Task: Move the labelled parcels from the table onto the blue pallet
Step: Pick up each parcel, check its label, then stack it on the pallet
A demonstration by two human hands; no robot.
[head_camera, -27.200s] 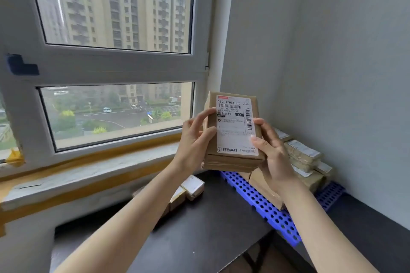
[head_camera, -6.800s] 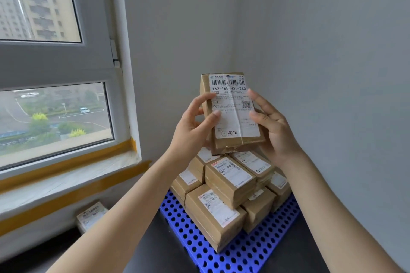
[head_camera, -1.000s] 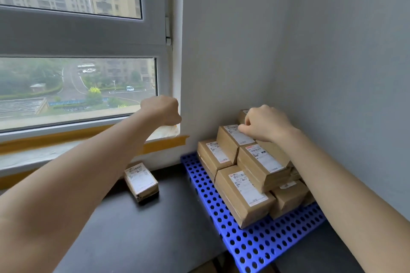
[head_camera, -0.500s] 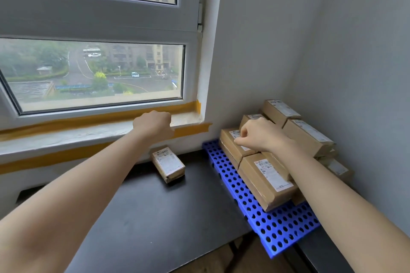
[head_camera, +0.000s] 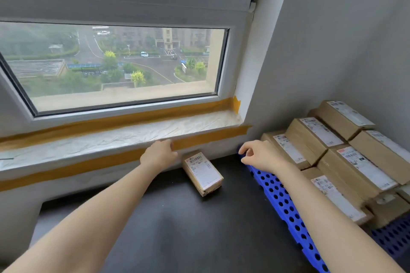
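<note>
One small brown cardboard parcel with a white label remains on the black table, near its far edge below the window sill. The left hand and right hand hover either side, fingers loosely curled, holding nothing. Risk: a one-sided grip may tip the parcel. The perforated blue plastic pallet carries stacked labelled parcels; careless placement could topple them.

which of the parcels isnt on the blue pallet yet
The lone parcel lying label-up on the dark table below the window sill, between both hands. All the others are stacked on the blue pallet.
</note>
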